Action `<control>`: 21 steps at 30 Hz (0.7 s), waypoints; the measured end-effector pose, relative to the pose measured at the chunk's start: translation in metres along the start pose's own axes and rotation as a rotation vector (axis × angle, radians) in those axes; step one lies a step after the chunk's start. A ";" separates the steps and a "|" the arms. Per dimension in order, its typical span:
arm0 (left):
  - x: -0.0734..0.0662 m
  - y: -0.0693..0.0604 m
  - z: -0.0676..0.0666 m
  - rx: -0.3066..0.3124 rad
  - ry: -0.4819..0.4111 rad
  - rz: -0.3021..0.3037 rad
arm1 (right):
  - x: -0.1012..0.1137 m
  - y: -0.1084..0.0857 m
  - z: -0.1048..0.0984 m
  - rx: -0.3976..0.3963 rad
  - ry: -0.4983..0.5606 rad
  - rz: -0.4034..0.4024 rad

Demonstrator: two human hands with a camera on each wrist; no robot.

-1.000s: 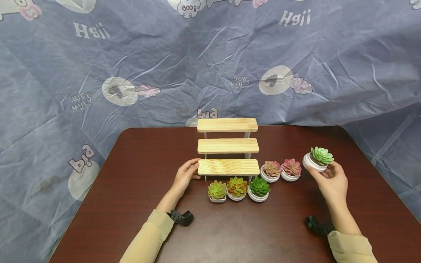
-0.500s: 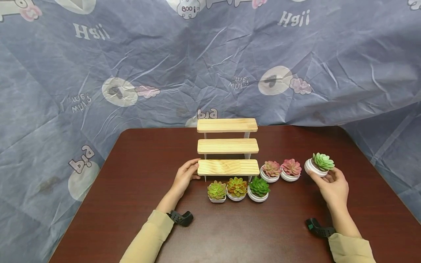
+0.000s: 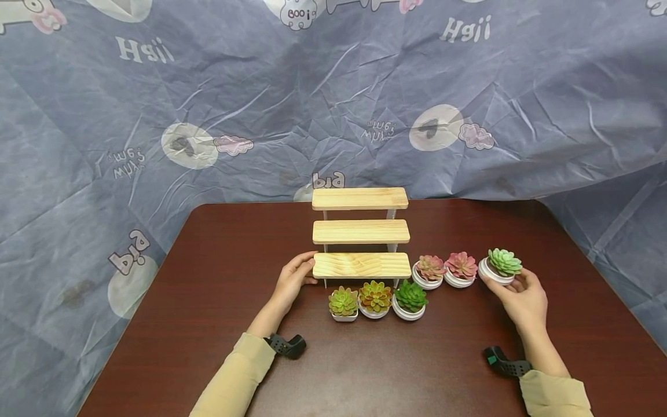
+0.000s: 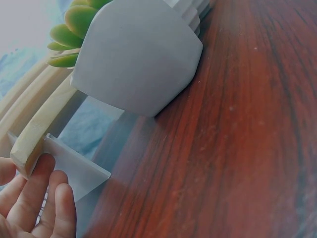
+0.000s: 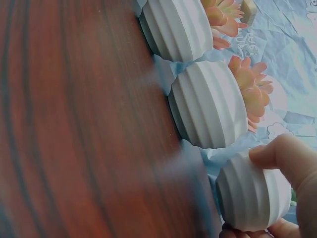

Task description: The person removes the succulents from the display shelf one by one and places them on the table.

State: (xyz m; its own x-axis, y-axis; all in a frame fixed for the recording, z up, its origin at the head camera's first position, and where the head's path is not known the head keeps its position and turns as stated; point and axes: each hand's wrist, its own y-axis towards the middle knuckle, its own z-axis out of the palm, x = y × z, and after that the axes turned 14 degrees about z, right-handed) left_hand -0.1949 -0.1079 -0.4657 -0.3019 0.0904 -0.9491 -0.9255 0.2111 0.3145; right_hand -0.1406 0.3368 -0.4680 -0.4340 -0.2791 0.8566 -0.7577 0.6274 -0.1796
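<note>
A three-tier display stand [image 3: 362, 265] with pale wooden boards and clear supports stands mid-table. My left hand [image 3: 292, 279] grips the left end of its lowest board; in the left wrist view the fingers [image 4: 35, 186] curl below the board [image 4: 42, 126]. At the right, my right hand [image 3: 525, 300] holds a light-green potted succulent [image 3: 503, 263] by its white ribbed pot [image 5: 252, 193], thumb on one side and fingertips on the other. Whether that pot touches the table is unclear. Just left of it sit two pink potted succulents [image 3: 461, 267], [image 3: 429, 270].
In front of the stand is a row of a yellow-green succulent [image 3: 344, 302], an orange-green succulent [image 3: 375, 297] and a dark-green succulent [image 3: 410, 297], all in white pots. The dark red-brown table [image 3: 406, 370] ends at a blue-grey printed cloth [image 3: 292, 104] behind.
My right hand has lowered the light-green succulent and moved it slightly left, closer to the pink ones; its pot is more upright. The left hand and stand have stayed still.
</note>
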 end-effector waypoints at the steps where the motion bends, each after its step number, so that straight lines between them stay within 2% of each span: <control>1: 0.000 0.000 0.000 0.000 0.000 0.000 | -0.001 0.000 0.000 0.003 -0.007 0.000; 10: 0.000 0.000 0.000 -0.001 -0.002 -0.002 | -0.005 0.002 0.000 0.042 -0.062 -0.007; 21: 0.001 0.000 0.000 -0.002 -0.010 -0.001 | -0.009 0.005 0.001 0.051 -0.092 -0.071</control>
State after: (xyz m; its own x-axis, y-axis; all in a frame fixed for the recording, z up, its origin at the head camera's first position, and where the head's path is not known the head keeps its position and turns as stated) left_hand -0.1952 -0.1084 -0.4665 -0.2987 0.1003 -0.9491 -0.9262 0.2091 0.3137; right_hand -0.1415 0.3413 -0.4770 -0.4196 -0.3882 0.8205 -0.8111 0.5662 -0.1469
